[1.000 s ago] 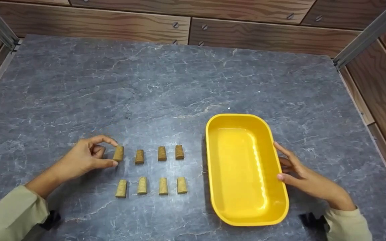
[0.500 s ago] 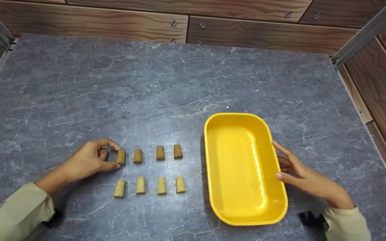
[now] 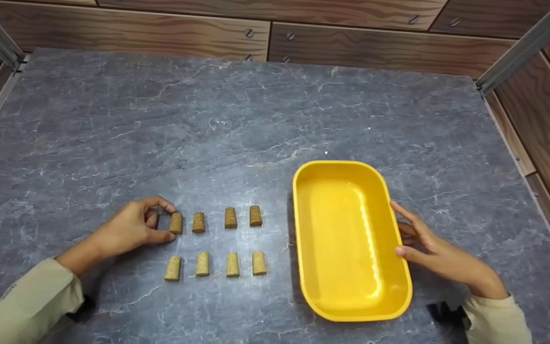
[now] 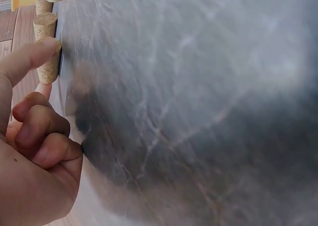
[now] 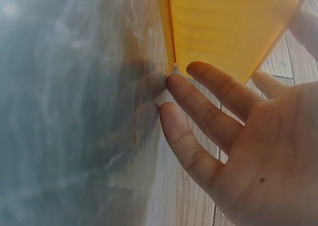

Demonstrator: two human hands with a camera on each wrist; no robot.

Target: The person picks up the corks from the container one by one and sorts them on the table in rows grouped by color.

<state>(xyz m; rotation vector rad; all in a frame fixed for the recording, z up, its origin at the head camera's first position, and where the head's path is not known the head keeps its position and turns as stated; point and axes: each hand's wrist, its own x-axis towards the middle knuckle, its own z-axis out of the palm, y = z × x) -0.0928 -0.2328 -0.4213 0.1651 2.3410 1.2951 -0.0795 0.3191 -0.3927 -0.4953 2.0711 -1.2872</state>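
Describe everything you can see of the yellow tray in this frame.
The yellow tray is a glossy, plastic-looking rectangular tub with rounded corners and a raised rim. Nothing lies inside it. It sits flat on the grey marbled table, its long side running away from the person, just right of the eight corks. The right hand rests against its right wall with straight fingers; the right wrist view shows that hand open beside the yellow wall.

Staged tabletop recording booth, not a lived-in room: grey marble-patterned tabletop (image 3: pixel 256 114) boxed in by brown wood-grain wall panels (image 3: pixel 160 28) fixed with visible screws. Grey metal corner rails (image 3: pixel 518 52) frame the enclosure at both back corners, like a purpose-built test rig
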